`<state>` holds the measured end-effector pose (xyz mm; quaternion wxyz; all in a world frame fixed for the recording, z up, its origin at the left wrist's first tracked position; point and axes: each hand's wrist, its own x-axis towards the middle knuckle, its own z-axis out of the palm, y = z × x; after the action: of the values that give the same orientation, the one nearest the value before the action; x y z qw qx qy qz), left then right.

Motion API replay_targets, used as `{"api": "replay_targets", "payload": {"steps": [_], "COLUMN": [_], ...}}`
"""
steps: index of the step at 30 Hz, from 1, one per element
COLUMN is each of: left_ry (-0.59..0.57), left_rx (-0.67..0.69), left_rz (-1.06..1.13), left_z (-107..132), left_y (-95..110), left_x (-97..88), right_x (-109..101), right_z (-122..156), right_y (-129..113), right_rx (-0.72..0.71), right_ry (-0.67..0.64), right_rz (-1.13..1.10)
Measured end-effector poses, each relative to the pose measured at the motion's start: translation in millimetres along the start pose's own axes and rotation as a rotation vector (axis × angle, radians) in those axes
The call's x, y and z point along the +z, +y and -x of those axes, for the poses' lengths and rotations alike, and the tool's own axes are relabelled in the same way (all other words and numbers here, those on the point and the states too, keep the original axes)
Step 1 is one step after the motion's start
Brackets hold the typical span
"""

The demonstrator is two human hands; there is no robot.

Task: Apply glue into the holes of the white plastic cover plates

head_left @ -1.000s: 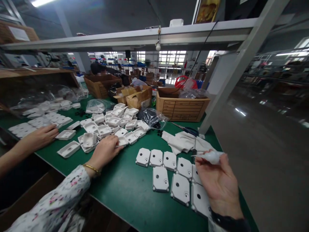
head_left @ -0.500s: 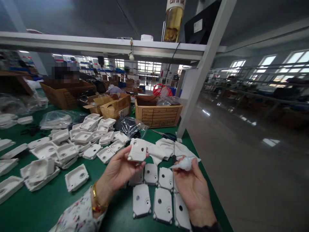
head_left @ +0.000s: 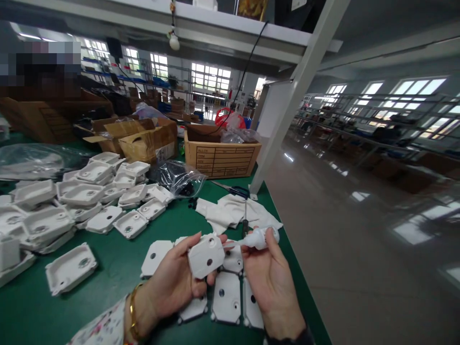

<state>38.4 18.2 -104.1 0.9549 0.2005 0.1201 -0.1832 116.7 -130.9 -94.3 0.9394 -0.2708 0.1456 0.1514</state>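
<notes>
Back of the green table (head_left: 108,268), the labelled cardboard box (head_left: 221,160) holds crumpled clear bags; what fills the two open boxes (head_left: 143,136) beside it is hard to tell. About six flat white covers (head_left: 226,297) lie under the hands. Left hand (head_left: 176,282) is curled around one white cover (head_left: 206,255), held above those; right hand (head_left: 269,282) pinches a small white squeeze bottle (head_left: 260,237), nozzle touching the cover's edge.

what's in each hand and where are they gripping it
The left hand holds a white plastic cover by its edges, thumb on top. The right hand holds a small white squeeze bottle around its body, nozzle pointing at the cover.
</notes>
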Motion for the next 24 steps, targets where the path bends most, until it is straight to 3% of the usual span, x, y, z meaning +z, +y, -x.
{"api": "replay_targets", "payload": {"steps": [4,10,24], "left_ry": [0.086,0.037,0.07], "left_rx": [0.018,0.012,0.033], "left_rz": [0.006,-0.011,-0.055], "left_z": [-1.7,-2.4,-3.4], "left_y": [-1.3,-3.4,-0.9], "left_x": [0.3,-2.4,3.7], "right_x": [-1.5,-1.6,1.0], "right_z": [-2.4,-0.1,3.7], "right_y": [1.3,2.6,4.1], "right_rx": [-0.065,-0.203,-0.388], "right_ry": [-0.035,-0.093,-0.11], "right_rz": [0.029,0.142,0.271]}}
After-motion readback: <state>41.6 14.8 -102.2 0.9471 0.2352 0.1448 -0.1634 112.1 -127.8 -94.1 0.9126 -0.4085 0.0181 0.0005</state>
